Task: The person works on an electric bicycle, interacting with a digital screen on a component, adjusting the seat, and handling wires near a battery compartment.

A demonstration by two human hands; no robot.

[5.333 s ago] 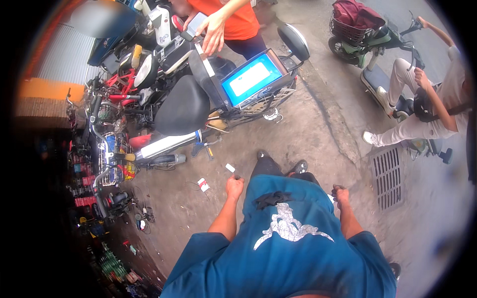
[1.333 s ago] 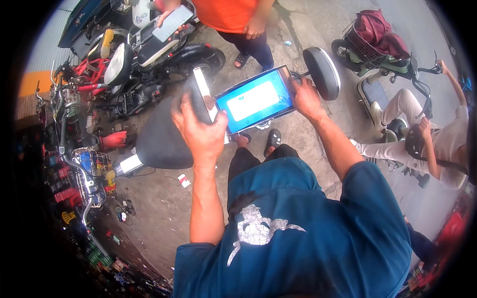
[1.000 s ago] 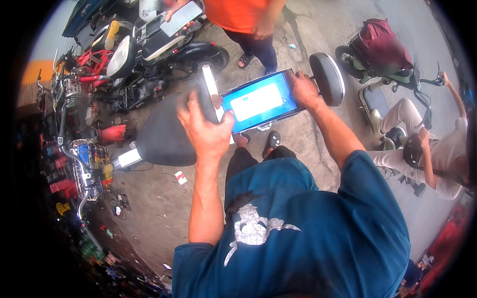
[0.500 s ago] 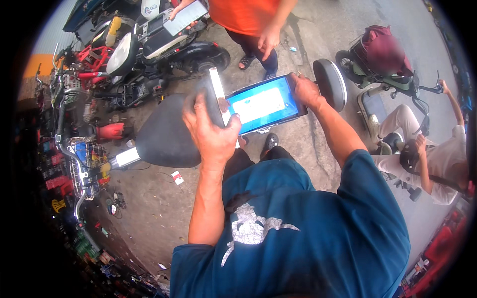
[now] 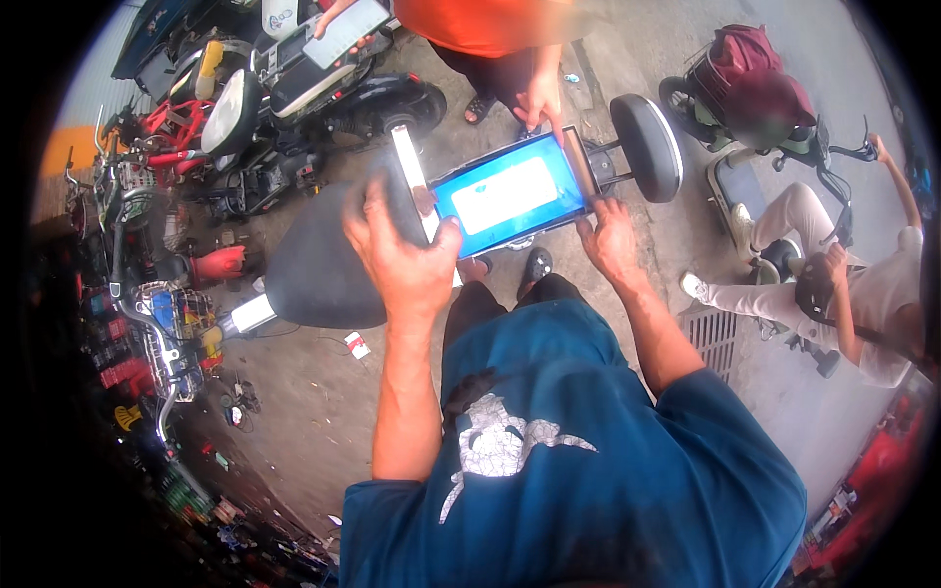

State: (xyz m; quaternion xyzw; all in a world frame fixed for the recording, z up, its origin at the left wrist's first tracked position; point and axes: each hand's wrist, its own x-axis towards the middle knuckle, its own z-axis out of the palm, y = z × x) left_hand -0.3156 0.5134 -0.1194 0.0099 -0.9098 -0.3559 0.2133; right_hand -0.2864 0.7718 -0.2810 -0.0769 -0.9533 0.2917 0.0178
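My left hand (image 5: 402, 265) grips the upright dark pad (image 5: 384, 174) with a silver bar (image 5: 408, 155), just beside a black scooter seat (image 5: 314, 284); its thumb reaches the box's left end. A blue battery (image 5: 515, 220) with a white label lies in the open box behind the seat. My right hand (image 5: 610, 240) has curled fingers on the box's near right corner. Another person's hand (image 5: 539, 103) points down at the box's far edge, near a round black rear pad (image 5: 647, 147).
A person in an orange top (image 5: 466, 20) stands opposite, holding a phone (image 5: 343, 34). Parked scooters and bikes (image 5: 235, 118) crowd the left. At right, a person in light trousers (image 5: 745, 299) sits on a green scooter with a maroon bag (image 5: 745, 59) in its basket, near a drain grate (image 5: 711, 333).
My right hand has slid down from the box's far right end to the near corner. The other person's hand has reached down to the box. Earlier, my hands hung at my sides.
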